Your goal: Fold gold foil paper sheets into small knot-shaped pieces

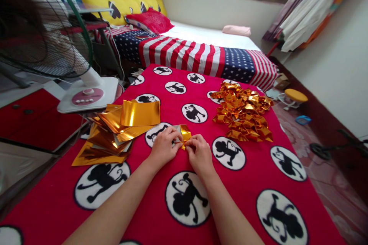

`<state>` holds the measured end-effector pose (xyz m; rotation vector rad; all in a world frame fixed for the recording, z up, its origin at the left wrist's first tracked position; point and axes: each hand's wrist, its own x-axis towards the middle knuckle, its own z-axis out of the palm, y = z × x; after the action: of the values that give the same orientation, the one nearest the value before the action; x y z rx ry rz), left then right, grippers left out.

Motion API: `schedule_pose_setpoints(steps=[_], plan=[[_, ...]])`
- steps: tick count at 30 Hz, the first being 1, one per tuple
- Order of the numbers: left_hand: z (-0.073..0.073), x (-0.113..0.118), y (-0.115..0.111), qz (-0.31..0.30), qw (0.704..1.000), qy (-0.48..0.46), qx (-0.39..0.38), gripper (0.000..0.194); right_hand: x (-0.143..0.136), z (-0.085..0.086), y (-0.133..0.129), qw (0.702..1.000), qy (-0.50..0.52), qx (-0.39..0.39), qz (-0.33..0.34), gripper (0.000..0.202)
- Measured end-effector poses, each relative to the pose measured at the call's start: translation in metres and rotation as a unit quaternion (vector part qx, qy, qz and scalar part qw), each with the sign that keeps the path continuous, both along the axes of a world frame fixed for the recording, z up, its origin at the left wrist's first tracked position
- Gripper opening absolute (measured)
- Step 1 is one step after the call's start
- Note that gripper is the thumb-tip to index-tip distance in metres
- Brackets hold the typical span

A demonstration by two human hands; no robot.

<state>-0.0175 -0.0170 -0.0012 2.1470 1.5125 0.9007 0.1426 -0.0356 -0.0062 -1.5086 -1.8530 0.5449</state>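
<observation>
On the red cloth (152,203): one gold sheet (185,132), part-folded, pinched by left hand (166,144) and right hand (199,154), creases hard to read from here. Done: one heap of folded pieces (244,113), right. Apparently left: one stack of flat sheets (139,116), left.

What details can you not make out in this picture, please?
Head view:
Gold foil piece: pinched part hidden by the left hand and right hand.
Gold foil sheets: lower ones hidden beneath upper ones.
Electric fan: cut off by the left edge.
Folded foil pieces: overlap hides their number.
</observation>
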Motion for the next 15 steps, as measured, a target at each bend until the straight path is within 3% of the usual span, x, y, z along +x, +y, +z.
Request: schedule_pose_setpoints(steps=[6,15], plan=[[-0.0045,-0.0013,0.0013,-0.021,1.0,-0.003,0.013,0.02,0.0001,-0.0004,-0.0001,1.0,-0.006,0.002,-0.001,0.014],[-0.0021,-0.0002,0.0021,-0.021,1.0,-0.01,0.009,0.022,-0.0051,0.005,-0.0033,1.0,-0.01,-0.002,-0.023,0.008]])
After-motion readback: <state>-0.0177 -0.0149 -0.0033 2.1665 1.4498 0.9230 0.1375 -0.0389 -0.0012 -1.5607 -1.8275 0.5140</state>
